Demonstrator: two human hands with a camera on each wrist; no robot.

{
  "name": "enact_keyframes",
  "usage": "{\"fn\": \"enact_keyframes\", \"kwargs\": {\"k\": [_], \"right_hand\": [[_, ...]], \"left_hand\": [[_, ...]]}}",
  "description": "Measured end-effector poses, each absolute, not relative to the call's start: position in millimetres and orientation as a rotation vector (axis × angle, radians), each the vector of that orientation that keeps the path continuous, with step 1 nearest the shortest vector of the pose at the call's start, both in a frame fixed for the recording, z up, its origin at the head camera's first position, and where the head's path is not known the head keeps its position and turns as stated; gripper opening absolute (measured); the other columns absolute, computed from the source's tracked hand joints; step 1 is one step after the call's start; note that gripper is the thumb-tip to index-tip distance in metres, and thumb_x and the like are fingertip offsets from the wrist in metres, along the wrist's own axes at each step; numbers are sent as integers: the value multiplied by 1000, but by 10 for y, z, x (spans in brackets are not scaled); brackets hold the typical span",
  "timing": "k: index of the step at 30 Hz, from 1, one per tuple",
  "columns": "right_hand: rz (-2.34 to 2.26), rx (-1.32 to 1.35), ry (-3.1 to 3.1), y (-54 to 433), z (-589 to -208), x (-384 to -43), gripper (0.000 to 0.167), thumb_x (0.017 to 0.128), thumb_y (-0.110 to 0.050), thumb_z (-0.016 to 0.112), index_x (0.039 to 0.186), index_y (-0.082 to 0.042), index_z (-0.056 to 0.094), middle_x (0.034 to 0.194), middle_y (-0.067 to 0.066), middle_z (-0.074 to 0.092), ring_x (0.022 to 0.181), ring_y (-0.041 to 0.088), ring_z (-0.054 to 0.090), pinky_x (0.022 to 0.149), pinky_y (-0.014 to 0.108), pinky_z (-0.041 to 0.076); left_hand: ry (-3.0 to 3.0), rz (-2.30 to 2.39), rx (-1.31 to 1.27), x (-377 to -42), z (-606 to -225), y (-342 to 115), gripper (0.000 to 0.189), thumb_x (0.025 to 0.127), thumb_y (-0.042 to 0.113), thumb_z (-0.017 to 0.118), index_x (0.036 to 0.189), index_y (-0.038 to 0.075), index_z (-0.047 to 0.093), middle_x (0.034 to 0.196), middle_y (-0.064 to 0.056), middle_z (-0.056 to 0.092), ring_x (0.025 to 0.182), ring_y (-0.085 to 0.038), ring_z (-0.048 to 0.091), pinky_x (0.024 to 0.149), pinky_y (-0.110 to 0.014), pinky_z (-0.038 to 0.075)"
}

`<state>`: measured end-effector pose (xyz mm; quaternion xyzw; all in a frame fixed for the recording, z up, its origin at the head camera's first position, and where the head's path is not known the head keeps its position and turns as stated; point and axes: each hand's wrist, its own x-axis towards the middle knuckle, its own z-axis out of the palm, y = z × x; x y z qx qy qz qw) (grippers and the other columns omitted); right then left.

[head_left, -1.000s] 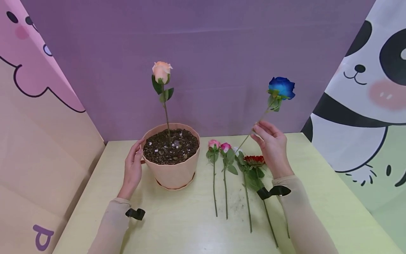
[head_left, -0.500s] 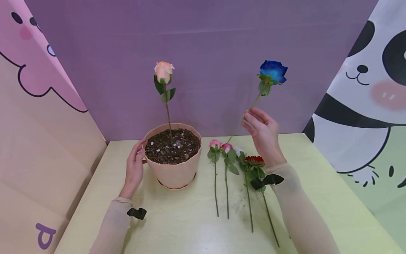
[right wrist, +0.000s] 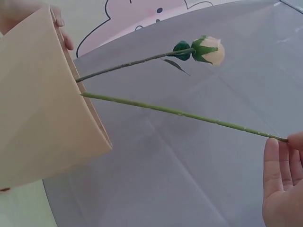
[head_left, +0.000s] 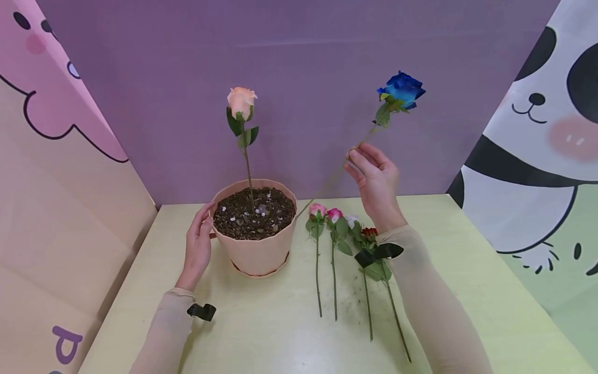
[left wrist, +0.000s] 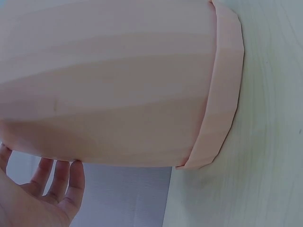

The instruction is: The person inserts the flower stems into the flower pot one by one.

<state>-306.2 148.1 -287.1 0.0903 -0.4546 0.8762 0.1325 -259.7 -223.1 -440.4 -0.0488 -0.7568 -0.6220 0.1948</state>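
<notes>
My right hand (head_left: 377, 187) pinches the stem of a blue rose (head_left: 402, 91) between thumb and fingers. The stem slants down to the left, its bare lower end overlapping the right rim of the peach flower pot (head_left: 254, 257) in the head view. In the right wrist view the green stem's tip (right wrist: 84, 94) is right at the pot's rim, and the blue bloom is out of frame. My left hand (head_left: 198, 249) rests against the pot's left side, its fingertips (left wrist: 76, 168) touching the wall. A peach rose (head_left: 241, 103) stands upright in the dark soil (head_left: 238, 221).
Right of the pot lie a light pink rose (head_left: 317, 210), a deep pink rose (head_left: 334, 215), a white flower (head_left: 351, 222) and a red flower (head_left: 369, 232), partly under my right forearm. The pot stands in a saucer (left wrist: 225, 94) on a pale table (head_left: 280, 332). A purple backdrop (head_left: 317, 130) rises behind.
My right hand has moved left and up with the blue rose, bringing the stem's lower end from above the lying flowers to the pot's right rim. The left hand stays on the pot.
</notes>
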Motion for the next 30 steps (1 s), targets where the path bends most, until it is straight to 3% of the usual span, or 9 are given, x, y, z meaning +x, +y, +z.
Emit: {"fn": "enact_keyframes", "kwargs": {"k": [15,26,30], "right_hand": [[2327,394,-1494,918,-2916,-3161,18,97,5,71,103,-12,70,94,-3,79,87,12,76,82,28,64],[2180,541,-1679,540,-3140,-3246,17,95,9,70,112,7,69,92,-7,77,83,7,74,78,29,65],[2037,618,-1797,428,-3142,-3252,19,97,4,70,114,10,69,95,3,77,81,7,74,79,36,65]], "left_hand": [[-2114,-1736,-148,-2605,-4379,-2228,48,114,17,34,160,11,46,169,-12,42,156,-32,36,90,-15,48],[-2127,-1739,-143,-2601,-4410,-2228,48,115,19,34,161,11,45,168,-11,43,156,-30,38,90,-16,48],[-2127,-1733,-137,-2601,-4400,-2227,48,115,18,34,161,12,46,168,-11,44,156,-30,38,91,-16,47]]}}
